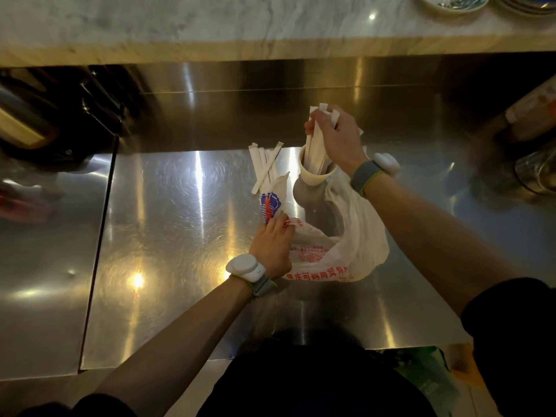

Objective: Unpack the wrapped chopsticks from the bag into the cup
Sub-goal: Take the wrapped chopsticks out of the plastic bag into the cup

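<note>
The work surface is a stainless-steel counter [180,236] with a raised steel back panel and a marble shelf [210,22] above it. A seam divides the counter into a left panel and a larger centre panel.

The cup [314,176] stands near the back edge of the centre panel, slightly right of its middle. It is pale, with a rolled rim and a grey base. A bundle of wrapped chopsticks [316,152] stands in it, lower ends inside the cup, upper ends leaning toward the back panel. The right hand [337,136] is above the cup; its fingers are closed around the upper part of this bundle, and paper wrapper ends stick out above the knuckles.

A second group of wrapped chopsticks [266,167] lies just left of the cup, fanned out, with lower ends inside the mouth of the bag [331,251]. The bag is thin white plastic with red printed characters and a blue and red mark near its opening. It lies crumpled on the counter in front of the cup, touching the cup on its right side. The left hand [272,245] rests on the left edge of the bag, fingers pinching the plastic near the opening.

Each wrist carries a white device on a grey strap [365,179]. Bowls [451,1] sit at the right end of the marble shelf.
</note>
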Demonstrator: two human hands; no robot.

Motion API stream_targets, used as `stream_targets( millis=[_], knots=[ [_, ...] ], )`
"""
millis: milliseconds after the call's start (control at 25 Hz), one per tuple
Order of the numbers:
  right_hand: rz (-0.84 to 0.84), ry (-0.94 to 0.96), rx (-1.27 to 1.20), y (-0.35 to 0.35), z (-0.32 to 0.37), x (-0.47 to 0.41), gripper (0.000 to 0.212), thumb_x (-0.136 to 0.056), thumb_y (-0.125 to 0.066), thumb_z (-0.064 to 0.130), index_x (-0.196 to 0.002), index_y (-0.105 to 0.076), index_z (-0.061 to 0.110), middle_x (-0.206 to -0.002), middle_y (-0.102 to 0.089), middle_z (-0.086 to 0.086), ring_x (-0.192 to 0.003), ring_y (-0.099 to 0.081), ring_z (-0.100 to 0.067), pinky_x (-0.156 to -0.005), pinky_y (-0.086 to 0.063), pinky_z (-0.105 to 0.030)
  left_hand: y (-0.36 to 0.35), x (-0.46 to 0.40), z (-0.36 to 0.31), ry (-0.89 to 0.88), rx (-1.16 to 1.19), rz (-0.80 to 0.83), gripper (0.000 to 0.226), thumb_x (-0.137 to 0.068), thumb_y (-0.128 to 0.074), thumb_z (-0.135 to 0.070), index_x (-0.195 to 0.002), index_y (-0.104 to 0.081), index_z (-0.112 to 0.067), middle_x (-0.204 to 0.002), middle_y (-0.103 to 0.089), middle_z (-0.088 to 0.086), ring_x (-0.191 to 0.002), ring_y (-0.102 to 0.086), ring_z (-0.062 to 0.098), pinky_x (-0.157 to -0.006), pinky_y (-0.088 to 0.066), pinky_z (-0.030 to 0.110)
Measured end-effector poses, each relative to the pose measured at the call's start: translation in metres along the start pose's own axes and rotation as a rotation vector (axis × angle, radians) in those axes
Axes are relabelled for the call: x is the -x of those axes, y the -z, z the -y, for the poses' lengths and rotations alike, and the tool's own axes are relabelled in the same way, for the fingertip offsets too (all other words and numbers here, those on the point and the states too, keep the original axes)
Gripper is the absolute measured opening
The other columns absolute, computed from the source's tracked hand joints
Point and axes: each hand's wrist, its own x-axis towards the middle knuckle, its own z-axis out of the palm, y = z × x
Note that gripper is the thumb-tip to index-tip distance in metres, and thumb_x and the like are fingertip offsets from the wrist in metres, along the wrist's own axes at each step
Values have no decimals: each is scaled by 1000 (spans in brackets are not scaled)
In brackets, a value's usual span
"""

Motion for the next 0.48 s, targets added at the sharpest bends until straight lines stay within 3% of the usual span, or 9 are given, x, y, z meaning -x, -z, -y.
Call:
stream_targets(
  millis=[240,320,480],
  knots=[
    [39,18,34,1,-5,5,12,-96,-55,28,-105,-61,23,-90,-69,10,-80,-68,-1,-73,-54,-17,3,3,0,-2,-5,26,83,-70,-77,-26,-142,-36,-17,-155,-27,8,-141,-29,29,-118,-29,42],
    [-2,67,81,7,0,6,21,-91,-61,26,-112,-59,26,-105,-65,8,-93,-63,-5,-78,-51,-18,4,5,-1,-5,-5,26,83,-70,-78,-26,-142,-37,-17,-155,-27,7,-140,-29,28,-118,-28,41],
    [-39,185,107,26,20,9,40,-88,-63,13,-127,-54,13,-124,-63,0,-114,-58,-10,-99,-51,-29,4,7,-2,-11,-12,24,80,-72,-76,-26,-141,-37,-18,-153,-30,7,-139,-30,28,-119,-27,42]
  ],
)
